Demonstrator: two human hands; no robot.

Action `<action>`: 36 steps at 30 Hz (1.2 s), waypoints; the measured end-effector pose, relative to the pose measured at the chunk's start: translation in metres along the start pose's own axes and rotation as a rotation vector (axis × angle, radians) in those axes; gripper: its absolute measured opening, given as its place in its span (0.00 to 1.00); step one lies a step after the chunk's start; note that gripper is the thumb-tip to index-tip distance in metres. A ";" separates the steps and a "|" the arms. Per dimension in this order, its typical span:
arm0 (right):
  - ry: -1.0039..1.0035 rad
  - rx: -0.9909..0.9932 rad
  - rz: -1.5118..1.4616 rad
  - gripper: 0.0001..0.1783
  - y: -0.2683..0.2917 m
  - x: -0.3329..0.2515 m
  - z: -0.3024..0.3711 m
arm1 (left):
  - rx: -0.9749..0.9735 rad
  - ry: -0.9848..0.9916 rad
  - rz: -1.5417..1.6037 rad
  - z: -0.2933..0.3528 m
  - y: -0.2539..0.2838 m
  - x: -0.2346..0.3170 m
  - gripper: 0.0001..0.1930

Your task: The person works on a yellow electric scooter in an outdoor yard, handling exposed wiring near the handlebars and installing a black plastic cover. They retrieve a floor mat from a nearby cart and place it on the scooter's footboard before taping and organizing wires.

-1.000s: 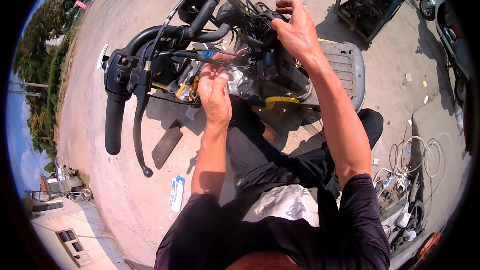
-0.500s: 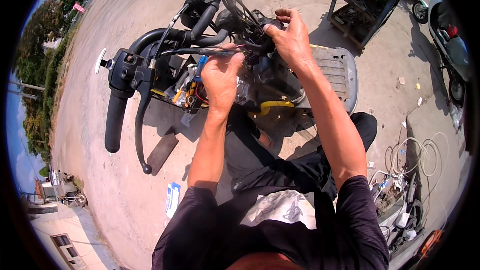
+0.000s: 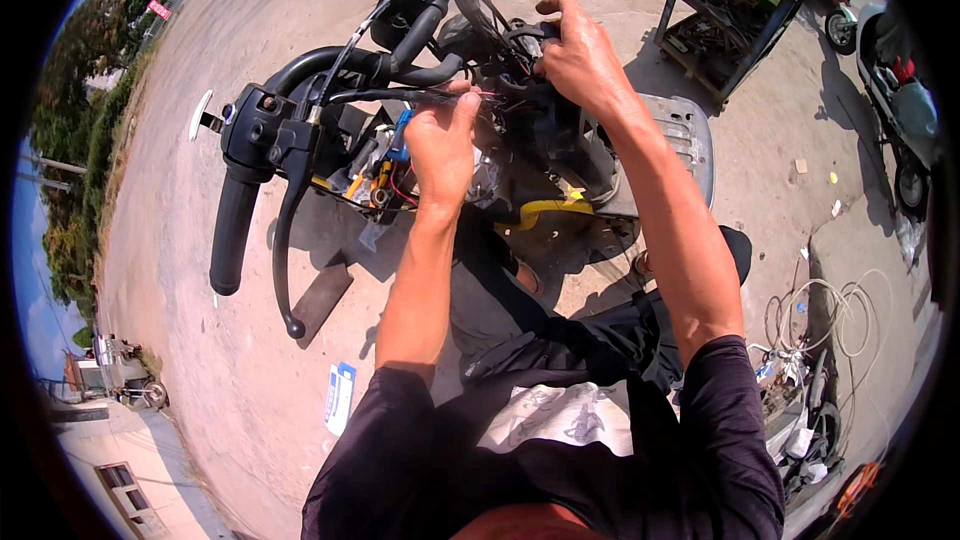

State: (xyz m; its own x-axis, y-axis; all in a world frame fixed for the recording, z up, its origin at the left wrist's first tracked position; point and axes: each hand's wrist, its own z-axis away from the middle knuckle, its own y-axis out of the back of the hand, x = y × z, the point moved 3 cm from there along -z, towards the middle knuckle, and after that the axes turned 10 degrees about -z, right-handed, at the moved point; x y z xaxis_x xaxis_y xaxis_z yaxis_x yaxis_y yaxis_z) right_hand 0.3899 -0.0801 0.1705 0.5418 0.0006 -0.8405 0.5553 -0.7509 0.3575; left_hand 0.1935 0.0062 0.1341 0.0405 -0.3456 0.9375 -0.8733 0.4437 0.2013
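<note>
I have the handlebar and front end of a scooter or small motorbike before me. My left hand (image 3: 443,148) pinches a black-sheathed wire bundle (image 3: 395,96) between thumb and fingers, thin bare-looking wire ends showing past the fingertips. To its right, my right hand (image 3: 588,62) is bent over the black wiring (image 3: 515,45) by the steering column. Its index finger is crooked and the other fingers curl inward; what they grip is hidden. At the left is the black handlebar grip (image 3: 232,230) with a brake lever (image 3: 287,270) and a switch housing (image 3: 258,130).
Below the handlebar, an open tray (image 3: 345,198) carries tools and small parts. A grey ribbed footboard or rack (image 3: 680,135) lies beyond my right forearm. At far right stand a tool cart (image 3: 705,35) and a parked scooter (image 3: 895,100); coiled pale cable (image 3: 830,315) lies on the ground.
My right hand has shifted slightly up and its fingers have curled in more toward the wiring. My left hand keeps its pinch; the handlebar has turned a little.
</note>
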 end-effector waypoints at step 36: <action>-0.283 -0.093 -0.349 0.24 0.013 0.011 0.018 | 0.250 0.068 0.191 -0.010 -0.026 -0.011 0.13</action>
State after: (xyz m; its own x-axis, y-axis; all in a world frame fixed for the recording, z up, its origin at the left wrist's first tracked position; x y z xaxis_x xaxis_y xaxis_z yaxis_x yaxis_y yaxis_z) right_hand 0.3915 -0.1022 0.1587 0.1259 0.0530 -0.9906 0.7351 -0.6756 0.0573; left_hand 0.2201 0.0067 0.1214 -0.1108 -0.2162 0.9700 -0.9600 0.2758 -0.0482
